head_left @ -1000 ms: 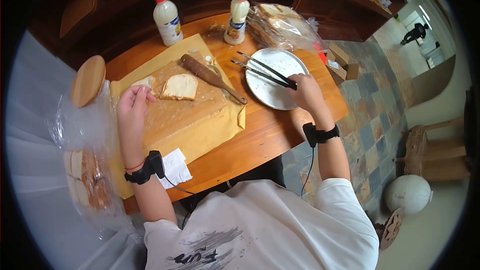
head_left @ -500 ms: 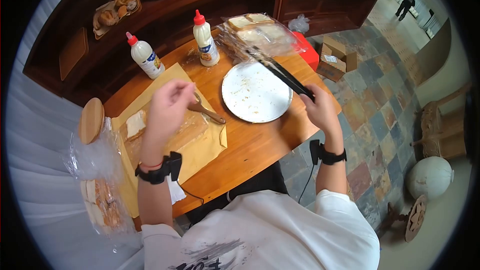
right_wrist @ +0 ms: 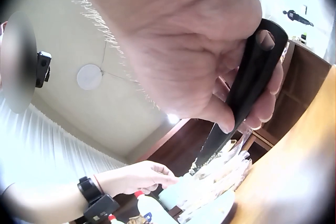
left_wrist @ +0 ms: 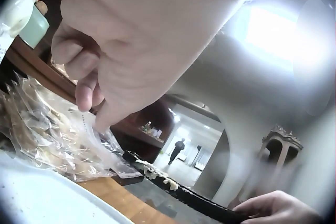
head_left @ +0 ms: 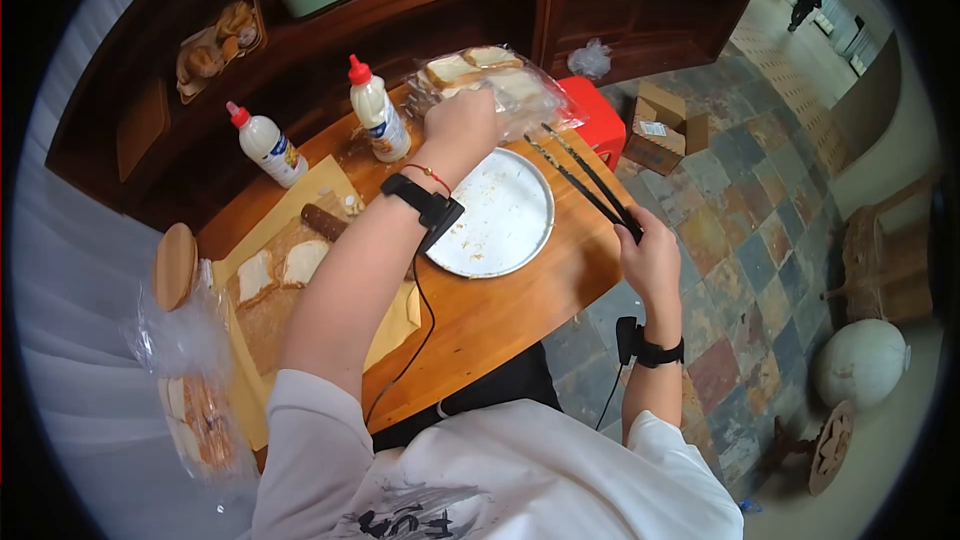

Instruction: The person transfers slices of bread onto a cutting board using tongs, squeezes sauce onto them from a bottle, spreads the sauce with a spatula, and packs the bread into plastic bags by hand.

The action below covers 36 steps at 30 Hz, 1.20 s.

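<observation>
My left hand (head_left: 463, 122) reaches over the near edge of a clear plastic bag of sliced bread (head_left: 525, 90). In the left wrist view its fingers are bent and the thumb overlaps the bag's edge; I cannot tell if they pinch the plastic. Off to the right, my right hand (head_left: 652, 258) grips black tongs (right_wrist: 249, 79) around their closed end. Pale bits cling to the tongs' arms, which are slightly apart and hold nothing. Between the hands lies a round white plate (head_left: 505, 225) with crumbs. Two bread slices, one spread white (head_left: 304, 262), lie on a wooden board (head_left: 262, 325).
Two white squeeze bottles with red caps, a nearer one (head_left: 380, 120) and another (head_left: 268, 148), stand along the back. A brown wooden utensil (head_left: 323, 221) lies on the board, partly behind my left arm. Bagged bread (head_left: 200, 425) sits at left. A red stool (head_left: 597, 120) is behind the table.
My left hand has moved from above the board, across the plate, to the bread bag. My right hand has lifted the tongs off the plate and drawn them right.
</observation>
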Motion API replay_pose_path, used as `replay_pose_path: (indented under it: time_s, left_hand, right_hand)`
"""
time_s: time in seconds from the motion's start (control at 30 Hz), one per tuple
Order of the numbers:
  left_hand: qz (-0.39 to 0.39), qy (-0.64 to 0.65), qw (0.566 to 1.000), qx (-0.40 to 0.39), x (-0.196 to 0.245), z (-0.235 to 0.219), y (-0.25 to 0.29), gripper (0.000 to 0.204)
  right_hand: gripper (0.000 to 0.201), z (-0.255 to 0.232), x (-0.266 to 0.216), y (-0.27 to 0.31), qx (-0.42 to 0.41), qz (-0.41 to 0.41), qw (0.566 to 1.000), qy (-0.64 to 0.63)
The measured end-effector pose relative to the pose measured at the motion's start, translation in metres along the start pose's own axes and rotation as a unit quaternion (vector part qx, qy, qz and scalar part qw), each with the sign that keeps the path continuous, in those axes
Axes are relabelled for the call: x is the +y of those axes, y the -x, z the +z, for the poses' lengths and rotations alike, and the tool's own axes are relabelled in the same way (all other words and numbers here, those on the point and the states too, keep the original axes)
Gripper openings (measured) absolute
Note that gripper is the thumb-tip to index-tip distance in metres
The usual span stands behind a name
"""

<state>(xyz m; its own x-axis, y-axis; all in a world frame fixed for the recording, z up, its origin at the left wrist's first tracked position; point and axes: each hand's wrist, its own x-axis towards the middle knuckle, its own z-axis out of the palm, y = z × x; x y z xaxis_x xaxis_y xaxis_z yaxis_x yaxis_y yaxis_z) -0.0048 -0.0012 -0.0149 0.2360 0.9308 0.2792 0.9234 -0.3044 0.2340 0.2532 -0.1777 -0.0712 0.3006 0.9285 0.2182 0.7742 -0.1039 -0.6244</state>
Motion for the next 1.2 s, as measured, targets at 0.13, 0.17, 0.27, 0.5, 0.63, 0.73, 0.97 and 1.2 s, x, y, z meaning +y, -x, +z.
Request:
replay_pose_path:
  time_s: [0.13, 0.17, 0.27, 0.5, 0.63, 0.73, 0.97, 1.2]
  left_hand:
    - [0.022, -0.062, 0.998, -0.024, -0.005, 0.018, -0.024, 0.019]
    - [0.022, -0.055, 0.998, -0.016, -0.004, 0.017, -0.024, 0.019]
    - [0.015, -0.033, 0.999, 0.004, -0.002, 0.008, -0.025, 0.02]
    - [0.005, 0.009, 0.995, 0.099, -0.006, -0.02, -0.036, 0.017]
    - [-0.009, 0.01, 0.995, 0.098, -0.008, -0.028, -0.04, 0.018]
    - [0.0, 0.017, 0.993, 0.12, -0.012, -0.027, -0.041, 0.016]
    - [0.019, 0.029, 0.993, 0.117, -0.012, -0.026, -0.039, 0.013]
    - [0.029, 0.028, 0.991, 0.129, -0.014, -0.024, -0.037, 0.012]
  right_hand:
    - [0.03, 0.0, -0.008, -0.013, -0.018, 0.015, 1.0, 0.009]
    - [0.03, 0.002, -0.006, -0.017, -0.036, 0.014, 0.999, 0.005]
    - [0.029, 0.009, -0.008, -0.027, -0.057, 0.017, 0.998, -0.006]
    - [0.027, 0.029, -0.025, -0.077, -0.263, 0.121, 0.921, -0.26]
    - [0.028, 0.038, -0.037, -0.105, -0.33, 0.135, 0.856, -0.374]
    - [0.028, 0.035, -0.058, -0.122, -0.337, 0.147, 0.847, -0.384]
    - [0.023, 0.044, -0.088, -0.153, -0.342, 0.151, 0.849, -0.372]
    - [0.021, 0.071, -0.102, -0.168, -0.356, 0.188, 0.811, -0.425]
